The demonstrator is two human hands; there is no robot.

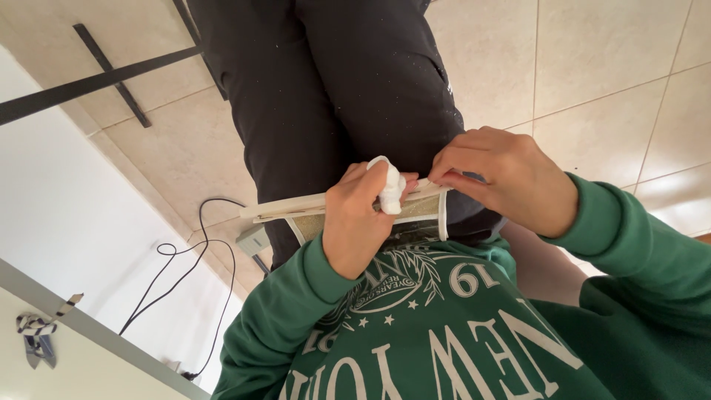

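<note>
A flat panel with a white frame [292,207] and a dull olive face lies edge-up across my lap, against my dark trousers [333,81]. My left hand [359,222] grips the panel from the near side and also holds a small white wad [389,185], cloth or tissue, pressed to its upper edge. My right hand [503,178] pinches that same upper edge just right of the wad, its fingertips almost touching the left thumb. Both arms wear green sweatshirt sleeves.
Beige tiled floor [607,67] lies under my legs. A black cable [185,259] loops across the floor at the left towards a small grey box [252,238]. Black metal bars [96,78] cross the upper left. A white wall and grey ledge [89,326] fill the left.
</note>
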